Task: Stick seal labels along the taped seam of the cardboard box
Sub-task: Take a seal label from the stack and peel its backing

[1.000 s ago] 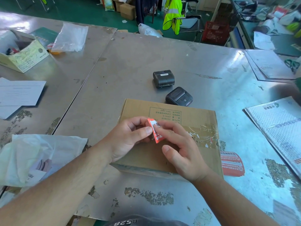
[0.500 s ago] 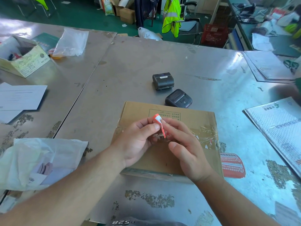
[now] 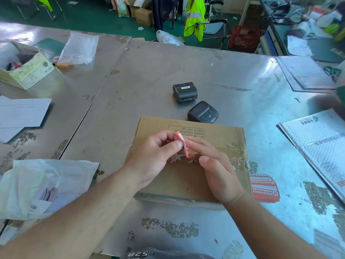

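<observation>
Turning edge-on to me now, the seal label [image 3: 182, 144] is no longer showing its printed face as it was a second back, and both hands are riding slightly farther up the cardboard box [image 3: 220, 135]. I'm seeing the left hand [image 3: 155, 161] pinching the label's left side between thumb and forefinger, while the right hand [image 3: 216, 171] is laying almost straight fingers against its right side, thumb hanging free just beside it. It looks like I'm working the backing loose, just above the taped seam [image 3: 233, 152] running left to right across the lid. Doing this well, I'm thinking, means keeping fingertips off the glue, freeing one end first, bridging the seam squarely, then smoothing outward. A spare label [image 3: 264, 187] is lying on the metal table [image 3: 149, 81] just right of the box.
</observation>
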